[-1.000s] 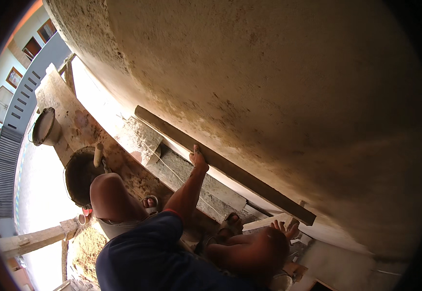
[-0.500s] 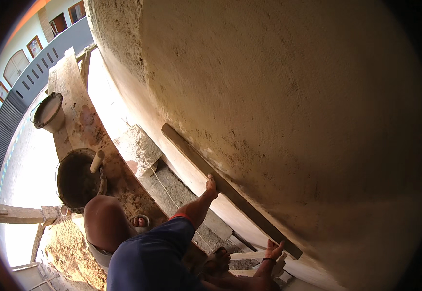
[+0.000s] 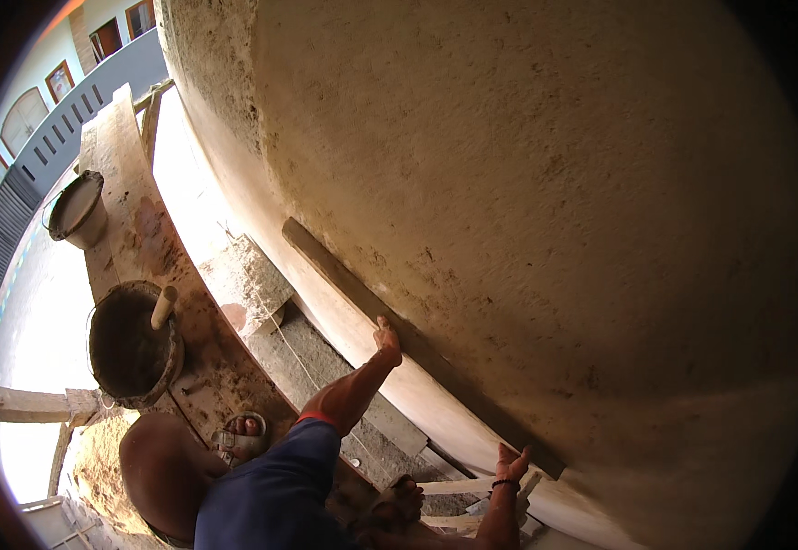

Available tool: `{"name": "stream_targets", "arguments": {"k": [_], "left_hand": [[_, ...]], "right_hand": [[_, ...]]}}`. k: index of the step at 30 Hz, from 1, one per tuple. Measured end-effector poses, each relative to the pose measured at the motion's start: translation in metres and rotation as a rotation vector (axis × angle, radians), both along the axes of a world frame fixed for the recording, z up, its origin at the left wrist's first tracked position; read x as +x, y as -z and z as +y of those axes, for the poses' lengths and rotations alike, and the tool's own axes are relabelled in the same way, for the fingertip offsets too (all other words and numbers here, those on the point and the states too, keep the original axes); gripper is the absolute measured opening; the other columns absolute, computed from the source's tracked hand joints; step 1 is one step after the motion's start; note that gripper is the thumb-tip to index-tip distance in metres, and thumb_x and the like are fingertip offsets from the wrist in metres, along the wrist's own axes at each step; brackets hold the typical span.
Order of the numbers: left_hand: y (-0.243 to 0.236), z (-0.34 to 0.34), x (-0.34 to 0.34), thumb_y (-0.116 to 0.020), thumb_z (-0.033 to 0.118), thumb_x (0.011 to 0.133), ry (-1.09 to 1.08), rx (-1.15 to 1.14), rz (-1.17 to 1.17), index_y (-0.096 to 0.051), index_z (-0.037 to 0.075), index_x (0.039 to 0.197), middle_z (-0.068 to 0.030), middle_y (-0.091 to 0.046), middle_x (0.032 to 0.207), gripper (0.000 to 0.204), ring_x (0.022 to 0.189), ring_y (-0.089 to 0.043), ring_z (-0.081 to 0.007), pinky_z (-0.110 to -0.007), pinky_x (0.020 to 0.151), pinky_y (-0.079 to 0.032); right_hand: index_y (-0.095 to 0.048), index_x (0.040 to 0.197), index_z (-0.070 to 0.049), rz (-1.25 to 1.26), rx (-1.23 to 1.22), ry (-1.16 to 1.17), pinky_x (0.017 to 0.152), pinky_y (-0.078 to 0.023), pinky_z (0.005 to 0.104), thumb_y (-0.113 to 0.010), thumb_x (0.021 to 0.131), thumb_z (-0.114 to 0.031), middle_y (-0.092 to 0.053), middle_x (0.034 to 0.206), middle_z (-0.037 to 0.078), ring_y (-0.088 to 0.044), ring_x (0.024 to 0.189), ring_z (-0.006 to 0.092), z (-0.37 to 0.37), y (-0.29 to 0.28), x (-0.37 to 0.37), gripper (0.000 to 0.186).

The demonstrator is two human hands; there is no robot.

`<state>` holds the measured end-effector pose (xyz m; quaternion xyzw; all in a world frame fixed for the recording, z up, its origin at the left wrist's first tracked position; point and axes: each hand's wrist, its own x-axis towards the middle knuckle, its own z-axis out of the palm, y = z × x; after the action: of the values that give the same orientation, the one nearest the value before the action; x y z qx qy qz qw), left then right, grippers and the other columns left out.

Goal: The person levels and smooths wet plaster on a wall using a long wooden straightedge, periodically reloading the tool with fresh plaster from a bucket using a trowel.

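My left hand (image 3: 387, 341) grips the long, straight, grey-brown bar (image 3: 445, 368) near its middle — it lies against the rough tan plastered wall (image 3: 545, 211), running from ten to five o'clock. My right hand (image 3: 511, 465) meets its five-o'clock end — I can't quite tell whether those fingers close.

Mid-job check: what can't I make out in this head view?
Head view:
Face of the board toward the wall: hidden by the board.
Left hand, finger placement: too small.
Right forearm: cut off by the bottom edge.
What the pale handle joins: lost in shadow inside the dark bucket.
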<state>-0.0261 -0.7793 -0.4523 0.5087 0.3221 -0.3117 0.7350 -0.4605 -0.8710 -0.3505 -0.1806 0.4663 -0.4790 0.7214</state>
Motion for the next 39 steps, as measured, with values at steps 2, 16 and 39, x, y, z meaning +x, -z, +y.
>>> {"name": "stream_targets", "arguments": {"k": [2,16,39], "left_hand": [[-0.052,-0.018,0.012,-0.04,0.057,0.091,0.049,-0.062,-0.086,-0.049,-0.01,0.111,-0.0226,-0.056,0.109,0.071,0.097,-0.055,-0.03,-0.04,0.083,-0.045],[-0.223,0.042,0.193,-0.029,0.055,0.095,0.072,0.068,-0.337,-0.047,-0.007,0.125,-0.0231,-0.056,0.118,0.071,0.108,-0.057,-0.032,-0.04,0.09,-0.047],[-0.316,0.052,0.208,-0.038,0.054,0.093,0.108,0.472,-0.595,-0.054,-0.012,0.089,-0.0282,-0.06,0.087,0.067,0.086,-0.06,-0.0414,-0.047,0.074,-0.046]], "right_hand": [[-0.053,0.12,-0.011,-0.008,-0.032,0.048,0.081,-0.051,0.0499,-0.056,0.089,-0.038,-0.06,0.116,0.01,-0.06,0.102,0.0296,-0.005,-0.007,0.001,0.041],[-0.047,0.124,-0.006,-0.144,0.053,-0.095,0.093,-0.045,0.0481,-0.053,0.091,-0.034,-0.054,0.124,0.012,-0.055,0.11,0.0293,0.05,-0.128,0.179,0.044],[-0.05,0.121,-0.007,-0.141,-0.061,-0.07,0.089,-0.049,0.0495,-0.053,0.09,-0.034,-0.054,0.124,0.01,-0.054,0.11,0.0283,0.066,-0.163,0.21,0.042]]}}
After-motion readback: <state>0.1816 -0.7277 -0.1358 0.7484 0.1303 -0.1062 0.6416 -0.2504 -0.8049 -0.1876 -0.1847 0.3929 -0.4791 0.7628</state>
